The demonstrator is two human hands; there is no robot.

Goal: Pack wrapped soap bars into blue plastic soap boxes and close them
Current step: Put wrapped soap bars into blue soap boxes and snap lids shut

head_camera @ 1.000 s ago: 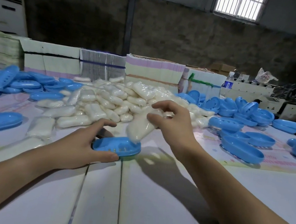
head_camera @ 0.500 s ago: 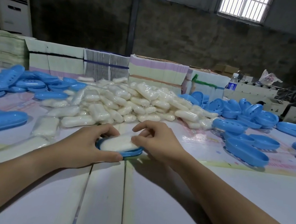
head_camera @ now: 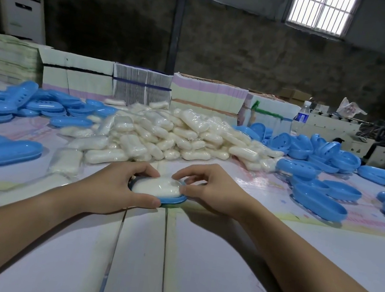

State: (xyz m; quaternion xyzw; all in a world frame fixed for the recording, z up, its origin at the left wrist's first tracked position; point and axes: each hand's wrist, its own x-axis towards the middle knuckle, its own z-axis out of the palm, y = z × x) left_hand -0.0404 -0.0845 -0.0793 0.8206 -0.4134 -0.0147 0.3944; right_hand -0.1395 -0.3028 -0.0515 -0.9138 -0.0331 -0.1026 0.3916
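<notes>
Both forearms are bare from the lower frame edges up to the wrists; no sleeve, cuff or glove is visible on either. The left hand [head_camera: 114, 185] and right hand [head_camera: 207, 188] carry no ring, watch, band or tape on the surfaces shown. Fingernails are short and unpainted where visible. Upper arms and clothing lie outside the view.

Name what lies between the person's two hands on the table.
In the head view, a wrapped soap bar sits in an open blue soap box half. The left hand grips the box; the right hand pinches the soap's end.
</notes>
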